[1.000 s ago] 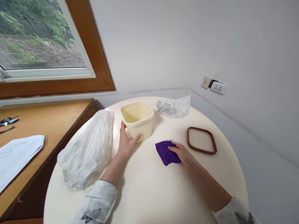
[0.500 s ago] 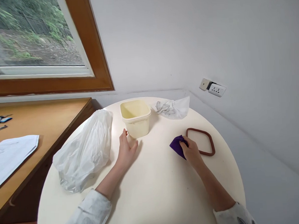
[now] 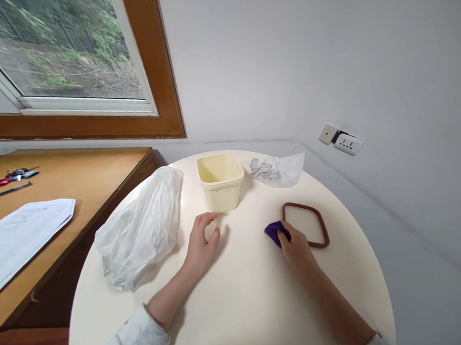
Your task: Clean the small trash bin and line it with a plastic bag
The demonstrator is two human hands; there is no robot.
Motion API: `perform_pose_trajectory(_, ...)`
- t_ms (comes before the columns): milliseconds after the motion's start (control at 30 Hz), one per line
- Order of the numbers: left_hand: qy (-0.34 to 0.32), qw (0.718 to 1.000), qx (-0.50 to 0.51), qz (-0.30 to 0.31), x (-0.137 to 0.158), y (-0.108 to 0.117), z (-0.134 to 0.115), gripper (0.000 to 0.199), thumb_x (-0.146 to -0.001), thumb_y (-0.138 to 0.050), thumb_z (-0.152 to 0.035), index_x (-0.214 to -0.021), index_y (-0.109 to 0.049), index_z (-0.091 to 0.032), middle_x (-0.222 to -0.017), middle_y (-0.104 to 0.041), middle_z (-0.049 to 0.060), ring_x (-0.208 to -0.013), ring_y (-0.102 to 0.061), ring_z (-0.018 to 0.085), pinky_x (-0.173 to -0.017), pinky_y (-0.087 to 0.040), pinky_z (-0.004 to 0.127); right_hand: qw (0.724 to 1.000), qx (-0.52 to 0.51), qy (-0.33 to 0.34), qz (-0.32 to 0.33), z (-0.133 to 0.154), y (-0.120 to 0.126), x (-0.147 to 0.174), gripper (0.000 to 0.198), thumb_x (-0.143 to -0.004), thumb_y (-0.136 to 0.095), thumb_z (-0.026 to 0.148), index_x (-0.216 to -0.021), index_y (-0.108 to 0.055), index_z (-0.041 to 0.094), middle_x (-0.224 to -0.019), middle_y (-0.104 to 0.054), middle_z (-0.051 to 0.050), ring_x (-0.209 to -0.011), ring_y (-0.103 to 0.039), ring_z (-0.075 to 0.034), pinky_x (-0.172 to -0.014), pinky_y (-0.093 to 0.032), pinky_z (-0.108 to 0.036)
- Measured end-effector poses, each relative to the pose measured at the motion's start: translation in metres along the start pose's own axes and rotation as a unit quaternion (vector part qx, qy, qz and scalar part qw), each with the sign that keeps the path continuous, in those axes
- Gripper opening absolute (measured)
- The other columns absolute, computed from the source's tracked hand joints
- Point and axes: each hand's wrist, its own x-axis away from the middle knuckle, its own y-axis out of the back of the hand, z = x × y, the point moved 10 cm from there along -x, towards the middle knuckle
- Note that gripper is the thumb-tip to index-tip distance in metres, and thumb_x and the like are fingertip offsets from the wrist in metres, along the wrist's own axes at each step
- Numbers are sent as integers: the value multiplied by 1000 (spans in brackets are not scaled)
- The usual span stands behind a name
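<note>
A purple cloth (image 3: 274, 233) is bunched in my right hand (image 3: 296, 244), whose fingers pinch it just above the table. Beside that hand, and partly behind it, lies a brown rounded-square frame (image 3: 321, 224). My left hand (image 3: 202, 244) is open, thumb and fingers apart and curved, with nothing in it. It is in front of a cream plastic tub (image 3: 222, 194), which stands upright with its open top facing up. The fingertips are close to the tub's base; whether they touch it I cannot tell.
A white plastic bag (image 3: 146, 228) lies crumpled at the left of the round white table (image 3: 245, 305). A smaller clear bag (image 3: 279, 170) sits at the back right. On the wooden desk (image 3: 110, 163) at left are papers (image 3: 32, 224) and several small tools.
My left hand has drawn back from the tub's side toward me. The purple cloth is more bunched in my right hand, closer to the brown frame's left edge. The camera view has shifted slightly.
</note>
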Motion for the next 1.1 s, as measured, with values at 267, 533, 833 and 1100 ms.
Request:
perform_pose_trajectory(267,38,986,-104,127,9,-28,1,30,-87,-38,-35,-106,-54,-19,-86,-58,5,-67,-52,15,-62,-43,29,968,-90,120,202,74,-70,62,14,-75,-40,11,-70,-50,19,-66,-53,1,-62,-47,-13,-59,-36,-24)
perform_pose_trajectory(533,-6,948,-266,176,13,-36,-6,28,-84,-44,-37,-101,-54,-17,-87,-62,8,-79,-56,22,-69,-39,32,903,-340,-44,259,63,-86,74,14,-79,-52,26,-69,-53,17,-57,-45,4,-51,-39,-8,-48,-32,-20)
perform_pose_trajectory(833,40,940,-289,179,12,-29,-1,9,-79,-41,-20,-75,-49,-17,-75,-58,7,-65,-53,19,-56,-32,28,804,-546,-233,40,4,-47,22,21,-62,-70,25,-80,-64,15,-74,-64,-2,-64,-58,-14,-55,-46,-23)
perform_pose_trajectory(1100,148,982,8,113,12,-15,10,2,-72,-51,-20,-73,-53,-18,-59,-47,-3,-53,-42,11,-52,-31,23,890,-440,-111,-42,10,-30,-13,19,-69,-63,31,-83,-62,18,-70,-58,2,-60,-51,-10,-49,-40,-20)
